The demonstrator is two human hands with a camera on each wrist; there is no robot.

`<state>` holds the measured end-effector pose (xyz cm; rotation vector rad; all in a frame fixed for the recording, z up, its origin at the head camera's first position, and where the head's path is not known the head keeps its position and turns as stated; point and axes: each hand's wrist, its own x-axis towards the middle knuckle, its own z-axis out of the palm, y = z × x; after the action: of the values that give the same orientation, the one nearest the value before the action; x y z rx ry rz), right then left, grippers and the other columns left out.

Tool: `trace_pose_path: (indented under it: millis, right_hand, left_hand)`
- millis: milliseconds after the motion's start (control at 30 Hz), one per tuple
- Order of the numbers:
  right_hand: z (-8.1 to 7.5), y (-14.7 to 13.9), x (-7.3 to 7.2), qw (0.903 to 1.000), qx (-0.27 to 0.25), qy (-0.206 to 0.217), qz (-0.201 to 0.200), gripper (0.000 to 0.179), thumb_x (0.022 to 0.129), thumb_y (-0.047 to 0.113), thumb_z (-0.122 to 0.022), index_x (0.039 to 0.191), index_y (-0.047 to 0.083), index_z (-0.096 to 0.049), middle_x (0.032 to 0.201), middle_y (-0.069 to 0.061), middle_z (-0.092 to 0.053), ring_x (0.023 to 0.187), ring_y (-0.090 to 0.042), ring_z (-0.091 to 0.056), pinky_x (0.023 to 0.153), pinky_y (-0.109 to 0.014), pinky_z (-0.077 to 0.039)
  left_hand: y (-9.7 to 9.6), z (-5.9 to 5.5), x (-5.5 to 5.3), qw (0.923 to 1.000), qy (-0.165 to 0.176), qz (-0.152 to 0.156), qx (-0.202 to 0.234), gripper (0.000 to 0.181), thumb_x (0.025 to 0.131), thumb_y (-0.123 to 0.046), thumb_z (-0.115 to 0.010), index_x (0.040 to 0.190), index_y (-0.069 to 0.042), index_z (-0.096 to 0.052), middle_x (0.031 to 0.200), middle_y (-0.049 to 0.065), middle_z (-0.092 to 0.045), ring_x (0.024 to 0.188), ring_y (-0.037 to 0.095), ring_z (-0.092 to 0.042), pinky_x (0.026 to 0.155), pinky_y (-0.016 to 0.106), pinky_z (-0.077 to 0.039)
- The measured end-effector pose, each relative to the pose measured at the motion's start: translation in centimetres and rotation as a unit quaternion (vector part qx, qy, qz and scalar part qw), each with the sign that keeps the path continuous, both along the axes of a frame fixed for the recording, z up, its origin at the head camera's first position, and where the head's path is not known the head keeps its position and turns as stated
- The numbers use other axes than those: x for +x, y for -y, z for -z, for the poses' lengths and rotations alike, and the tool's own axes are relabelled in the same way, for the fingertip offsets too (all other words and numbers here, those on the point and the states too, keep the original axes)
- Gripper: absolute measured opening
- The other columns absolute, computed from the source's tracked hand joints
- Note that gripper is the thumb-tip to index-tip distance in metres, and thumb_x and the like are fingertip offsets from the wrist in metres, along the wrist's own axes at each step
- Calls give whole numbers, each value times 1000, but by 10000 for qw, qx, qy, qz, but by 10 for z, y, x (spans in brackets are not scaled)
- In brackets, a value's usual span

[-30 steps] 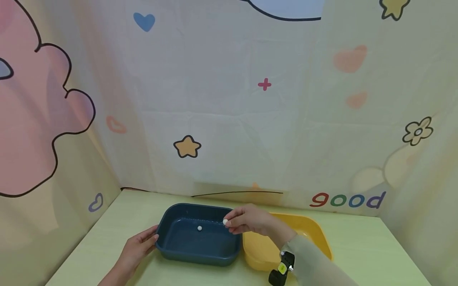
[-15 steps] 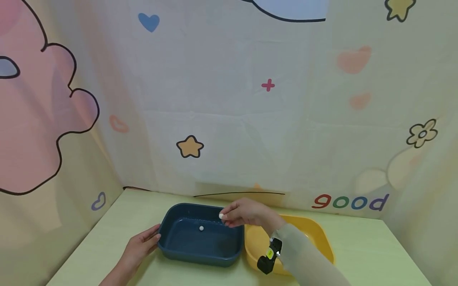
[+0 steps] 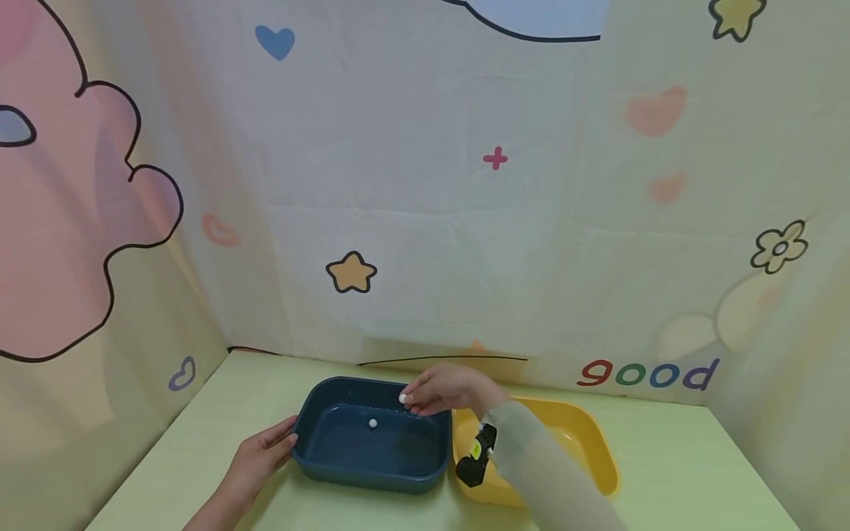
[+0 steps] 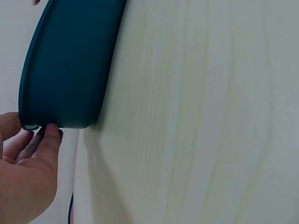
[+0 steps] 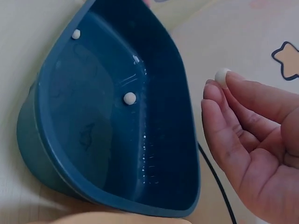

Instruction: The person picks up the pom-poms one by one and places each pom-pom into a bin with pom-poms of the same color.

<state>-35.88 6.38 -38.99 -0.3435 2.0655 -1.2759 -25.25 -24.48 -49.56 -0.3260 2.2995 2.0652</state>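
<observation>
A small white ball (image 3: pixel 403 398) is pinched between thumb and fingertips of my right hand (image 3: pixel 448 389), held above the far right rim of a dark blue tray (image 3: pixel 438 450). In the right wrist view, the pinched ball (image 5: pixel 222 77) appears outside the tray's outline. Inside lie two more white balls: one ball (image 5: pixel 130 98) on the floor, another ball (image 5: pixel 76 34) by the near wall, which the head view does not show. My left hand (image 3: pixel 255 461) holds the tray's left end, its fingers and thumb at the rim and outer wall (image 4: pixel 70 84).
A yellow tray (image 3: pixel 584 435) stands to the right of the blue one, partly covered by my right forearm. Both are on a pale green table (image 3: pixel 690 472). Behind it hangs a printed cloth (image 3: pixel 425 243). My right wrist carries a black device (image 3: pixel 474 461).
My right hand has moved left and slightly away from me with the pinched ball, along the tray's far rim. My left hand keeps its place at the left end.
</observation>
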Motion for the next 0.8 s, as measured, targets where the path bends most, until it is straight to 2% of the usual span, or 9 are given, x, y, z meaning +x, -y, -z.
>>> trace_pose_path:
  millis: [133, 233, 800]
  right_hand:
    - [4, 7, -5, 9999, 76, 141, -2, 23, 101, 4, -60, 118, -8, -70, 87, -2, -72, 75, -8, -65, 73, -18, -62]
    - [7, 12, -8, 9997, 104, 202, -4, 22, 102, 4, -59, 117, -8, -70, 82, 1, -69, 74, -8, -63, 71, -17, -60]
    - [28, 26, -19, 9981, 35, 462, 411, 20, 100, 0, -60, 114, -10, -71, 82, -1, -68, 75, -12, -63, 71, -20, -59]
  left_hand:
    - [1, 0, 0, 10000, 47, -8, -31, 48, 106, -9, -54, 149, 8, -44, 154, 29, -44, 118, 12, -65, 95, 28, -62]
    - [1, 0, -1, 9999, 72, -15, -78, 48, 106, -10, -55, 149, 7, -45, 154, 29, -44, 120, 13, -64, 96, 30, -62]
    - [1, -2, -1, 9999, 39, 17, -98, 47, 105, -8, -55, 149, 8, -45, 153, 30, -45, 121, 15, -64, 95, 29, -62]
